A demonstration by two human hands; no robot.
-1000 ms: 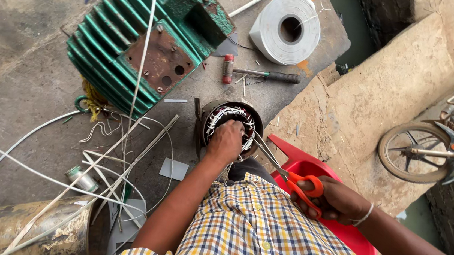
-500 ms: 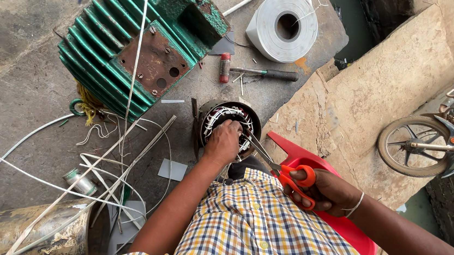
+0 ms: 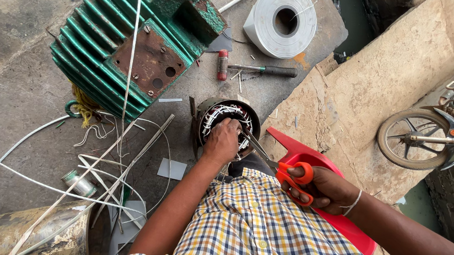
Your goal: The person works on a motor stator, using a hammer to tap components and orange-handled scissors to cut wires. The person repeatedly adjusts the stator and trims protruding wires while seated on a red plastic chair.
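Left hand (image 3: pixel 222 139) pressed down into the mouth of the small round motor stator with white-laced copper windings (image 3: pixel 228 123), fingers curled onto the winding, so closed around or against the coils, though exactly what is pinched cannot be told. Right hand (image 3: pixel 324 189) shut through the loops of the orange-handled steel scissors (image 3: pixel 283 171), blades nearly together, long axis slanting up and to the left from the grip, tips just beside the left hand at the stator's near rim. Stator sitting on the concrete floor (image 3: pixel 17 87) straight ahead of the checked shirt, directly under the left hand, a short reach up-left from the right; left hand plainly nearer. Farther off: large green finned motor housing with a rusty plate (image 3: pixel 129 53), white roll of insulating paper (image 3: pixel 283 20), red-headed hammer with black grip (image 3: pixel 254 68), loose white strips (image 3: pixel 97 171), red plastic seat (image 3: pixel 339 225), parked motorbike wheel (image 3: pixel 417 140).
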